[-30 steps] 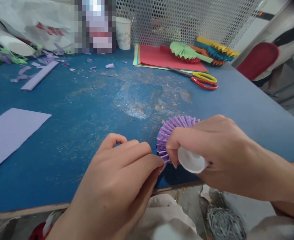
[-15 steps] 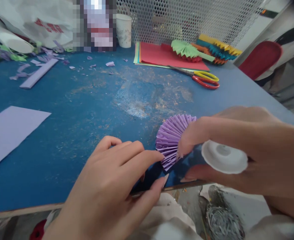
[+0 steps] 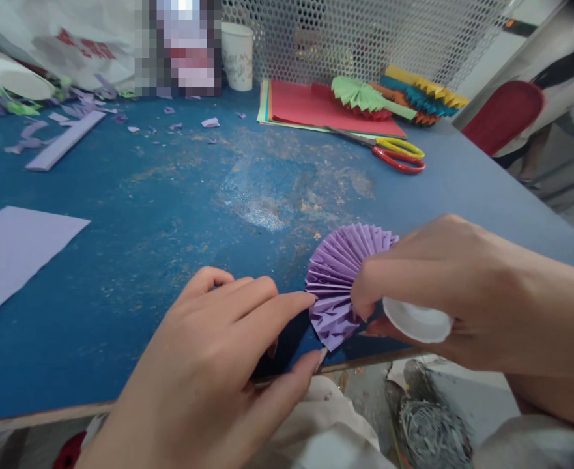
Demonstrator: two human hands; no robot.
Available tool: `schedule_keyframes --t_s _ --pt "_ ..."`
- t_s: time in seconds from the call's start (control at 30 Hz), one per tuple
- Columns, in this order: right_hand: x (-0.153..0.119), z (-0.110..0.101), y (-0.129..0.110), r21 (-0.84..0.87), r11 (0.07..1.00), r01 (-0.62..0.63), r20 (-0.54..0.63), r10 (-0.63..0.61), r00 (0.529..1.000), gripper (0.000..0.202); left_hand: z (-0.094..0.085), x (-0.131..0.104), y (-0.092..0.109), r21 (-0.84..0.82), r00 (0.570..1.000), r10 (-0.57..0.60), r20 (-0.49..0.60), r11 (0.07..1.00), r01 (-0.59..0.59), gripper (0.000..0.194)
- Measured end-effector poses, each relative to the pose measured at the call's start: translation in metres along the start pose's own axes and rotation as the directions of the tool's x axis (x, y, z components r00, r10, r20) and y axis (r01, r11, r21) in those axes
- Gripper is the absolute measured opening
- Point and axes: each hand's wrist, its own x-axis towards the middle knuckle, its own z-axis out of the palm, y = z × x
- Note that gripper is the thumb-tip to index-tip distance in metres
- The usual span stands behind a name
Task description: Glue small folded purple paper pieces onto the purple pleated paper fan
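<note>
Purple fan (image 3: 334, 277) wider than before, between left fingers (image 3: 287, 314) and right fingers (image 3: 384, 277).

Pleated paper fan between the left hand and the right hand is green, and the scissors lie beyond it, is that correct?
Not quite: the pleated paper fan between the left hand and the right hand is purple, not green, as the head view shows. The scissors do lie beyond it.
</note>
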Motion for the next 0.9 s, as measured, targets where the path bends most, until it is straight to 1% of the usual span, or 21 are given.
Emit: schedule_keyframes --t_s 0.1,0.2,0.3,0.4,0.47,0.63,0.7,0.8,0.83,0.9 --pt "0.0014 -0.002 0.0004 0.077 0.996 -0.051 0.038 0.048 0.998 0.021 -0.0025 0.0011 0.0006 0.008 0.999 -0.006 0.043 1.0 0.005 0.03" --pt "0.004 -0.0026 0.0015 0.122 0.992 -0.028 0.043 0.023 0.999 0.022 -0.0034 0.0022 0.0002 -0.012 0.999 0.016 0.049 1.0 -0.015 0.035" --pt "0.0054 -0.0034 -0.0001 0.148 0.989 -0.015 0.021 0.012 1.0 0.018 -0.0035 0.0035 0.001 -0.014 0.997 0.005 0.073 1.0 -0.004 0.039" --pt "0.0044 -0.0062 -0.0043 0.149 0.987 -0.056 0.009 0.055 0.998 0.015 -0.004 0.0055 0.0034 -0.013 0.995 -0.011 0.103 1.0 0.013 0.041" --pt "0.0032 -0.0082 -0.006 0.139 0.987 -0.085 -0.001 0.086 0.996 0.015 -0.0047 0.0067 0.0048 -0.02 0.995 -0.017 0.102 1.0 0.019 0.041" --pt "0.0026 -0.0076 -0.0011 0.084 0.996 -0.041 -0.028 0.043 0.999 0.024 -0.0045 0.0061 0.0041 0.015 0.994 0.0 0.11 1.0 -0.001 0.04" --pt "0.0033 -0.0058 0.0015 0.049 0.998 -0.045 -0.049 0.047 0.998 0.026 -0.0028 0.0051 0.0025 0.008 0.996 0.012 0.087 1.0 -0.013 0.04" --pt "0.0042 -0.0042 0.0028 0.028 0.999 -0.04 -0.056 0.041 0.998 0.027 0.0002 0.0044 0.0002 -0.044 1.0 0.021 -0.001 0.999 -0.021 0.039" --pt "0.0044 -0.004 0.0028 0.024 0.999 -0.038 -0.054 0.039 0.998 0.027 0.0008 0.0044 -0.0002 -0.051 1.0 0.024 -0.013 0.998 -0.024 0.039" --pt "0.0048 -0.0038 0.0027 0.018 0.999 -0.038 -0.047 0.038 0.998 0.028 0.0008 0.0048 -0.0003 -0.041 1.0 0.026 0.002 0.999 -0.026 0.04"
